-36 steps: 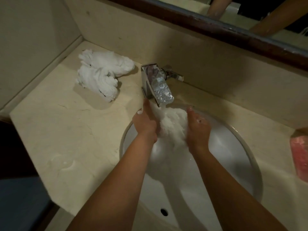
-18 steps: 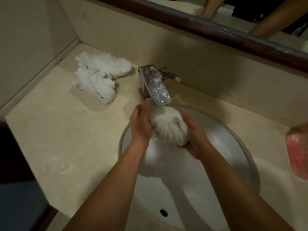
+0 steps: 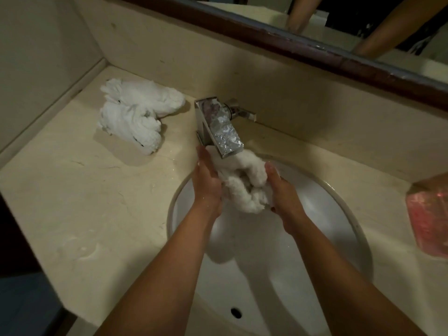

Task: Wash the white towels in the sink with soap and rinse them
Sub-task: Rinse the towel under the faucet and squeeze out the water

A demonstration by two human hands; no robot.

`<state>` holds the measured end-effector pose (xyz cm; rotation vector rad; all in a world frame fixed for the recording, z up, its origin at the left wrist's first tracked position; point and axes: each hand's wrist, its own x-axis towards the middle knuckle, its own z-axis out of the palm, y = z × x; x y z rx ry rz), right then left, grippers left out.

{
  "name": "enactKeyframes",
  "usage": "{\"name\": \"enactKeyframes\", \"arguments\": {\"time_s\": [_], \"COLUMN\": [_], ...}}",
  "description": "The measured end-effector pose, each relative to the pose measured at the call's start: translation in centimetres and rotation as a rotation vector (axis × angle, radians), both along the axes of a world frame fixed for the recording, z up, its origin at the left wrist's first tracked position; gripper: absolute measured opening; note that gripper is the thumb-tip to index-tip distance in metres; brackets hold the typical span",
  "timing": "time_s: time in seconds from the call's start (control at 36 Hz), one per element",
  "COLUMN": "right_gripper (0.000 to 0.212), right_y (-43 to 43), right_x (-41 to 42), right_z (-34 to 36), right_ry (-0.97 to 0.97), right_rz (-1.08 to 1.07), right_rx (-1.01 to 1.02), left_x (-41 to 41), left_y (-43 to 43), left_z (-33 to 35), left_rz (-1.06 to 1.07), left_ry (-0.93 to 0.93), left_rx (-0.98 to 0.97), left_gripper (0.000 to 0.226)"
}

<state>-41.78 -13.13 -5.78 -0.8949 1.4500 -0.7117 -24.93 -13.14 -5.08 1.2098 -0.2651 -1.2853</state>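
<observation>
A wet white towel (image 3: 244,183) is bunched between my two hands over the white sink (image 3: 339,214), just below the spout of the chrome faucet (image 3: 218,127), where water runs. My left hand (image 3: 207,178) presses the towel's left side with its fingers stretched up beside the spout. My right hand (image 3: 281,190) grips the towel's right side, fingers curled into the cloth. More white towels (image 3: 135,117) lie crumpled on the counter to the left of the faucet.
A pink soap bar (image 3: 429,221) sits at the counter's right edge. The beige counter (image 3: 84,202) has wet patches at the left. The sink's drain hole (image 3: 236,312) is near me. A mirror with a dark frame (image 3: 315,44) runs along the back wall.
The towel went from a tight ball to a looser, longer bunch. My left hand's fingers straightened upward; my right hand moved to the towel's right side.
</observation>
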Motion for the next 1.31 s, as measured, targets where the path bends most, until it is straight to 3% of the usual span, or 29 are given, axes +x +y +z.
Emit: {"name": "enactKeyframes", "arguments": {"time_s": [0.06,0.14,0.22,0.31,0.36,0.44,0.5,0.58,0.72,0.83,0.97,1.14,1.31], "right_gripper": [0.078,0.068,0.062,0.092,0.083,0.074,0.075,0.065,0.059,0.066,0.056,0.062,0.059], "right_y": [-0.1,-0.1,-0.3,-0.7,-0.8,-0.9,-1.0,-1.1,-1.6,-1.9,-1.9,-2.2,-2.9], "right_x": [0.2,0.6,0.9,1.1,1.3,1.5,1.4,1.5,2.8,3.9,4.6,3.9,2.4], "right_z": [0.1,0.0,-0.5,-0.8,-0.6,-0.2,-0.2,0.2,1.4,2.0,1.7,1.8,2.3], "right_ry": [-0.036,-0.202,-0.142,-0.122,-0.152,-0.266,-0.33,-0.379,-0.416,-0.442,-0.507,-0.572,-0.48], "right_rz": [-0.011,-0.063,-0.131,-0.133,-0.071,-0.027,-0.026,-0.062,-0.118,-0.06,-0.005,-0.084,-0.085], "right_rx": [0.069,0.109,0.085,0.029,-0.029,-0.056,-0.022,0.064,0.302,0.319,0.307,0.221,0.21], "left_x": [-0.4,-1.0,-0.5,-0.1,0.0,0.5,1.1,2.2,3.3,3.9,4.2,3.7,2.0], "left_y": [-0.1,-0.1,0.0,0.5,0.6,0.8,0.9,1.7,2.4,2.7,2.7,2.4,1.4], "left_z": [0.2,-0.1,-0.4,-0.3,-0.7,-1.1,-1.6,-0.5,0.0,0.4,0.8,0.5,0.1], "left_rz": [0.02,0.034,0.015,0.113,0.19,0.191,0.115,-0.017,-0.014,0.023,-0.023,-0.019,-0.052], "left_ry": [0.005,0.02,0.131,0.106,0.113,0.254,0.31,0.404,0.471,0.444,0.425,0.378,0.381], "left_rx": [-0.007,0.027,0.033,0.061,0.074,0.05,0.078,0.031,0.056,0.009,-0.026,-0.015,0.011], "left_gripper": [0.092,0.091,0.094,0.075,0.07,0.105,0.115,0.109,0.103,0.07,0.079,0.073,0.085]}}
